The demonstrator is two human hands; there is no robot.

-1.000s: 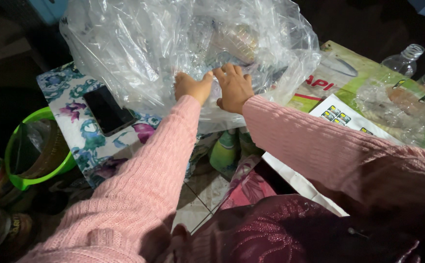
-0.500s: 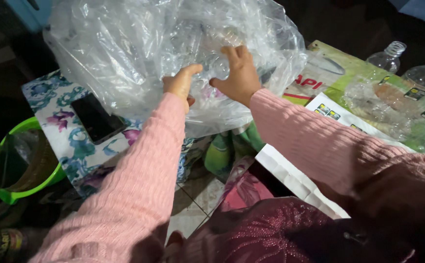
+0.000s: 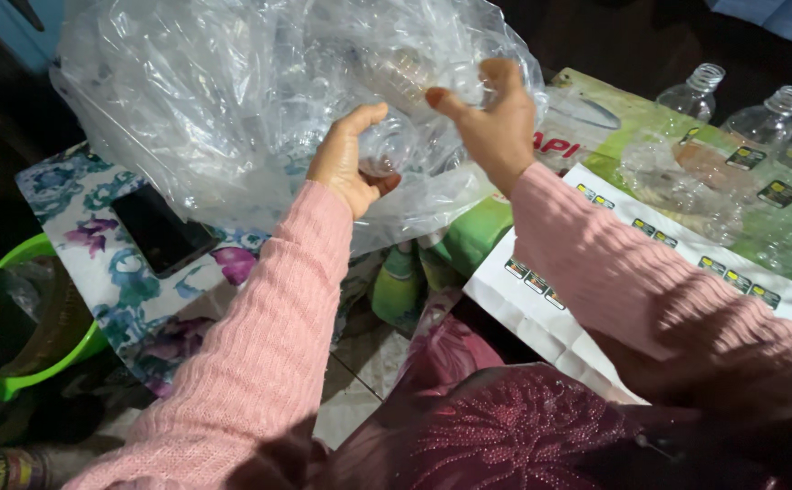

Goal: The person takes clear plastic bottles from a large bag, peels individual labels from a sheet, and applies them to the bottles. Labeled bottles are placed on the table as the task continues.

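A large clear plastic bag (image 3: pixel 232 100) full of crumpled clear plastic bottles lies on a floral-patterned surface (image 3: pixel 78 236) in front of me. My left hand (image 3: pixel 349 161) cups a clear bottle (image 3: pixel 388 150) at the bag's lower front, its fingers curled around it. My right hand (image 3: pixel 491 118) pinches the bag's film at its upper right edge, thumb and fingers closed on the plastic. Both arms wear pink knitted sleeves.
A dark phone (image 3: pixel 162 231) lies on the floral surface under the bag. A green bucket (image 3: pixel 14 327) stands at the left. Clear empty bottles (image 3: pixel 691 91) stand at the far right on green printed sheets (image 3: pixel 777 218), beside a white sheet of labels (image 3: pixel 650 245).
Both hands have risen along the front of the bag. The left hand now cups a bottle, and the right has moved higher and further right on the plastic.
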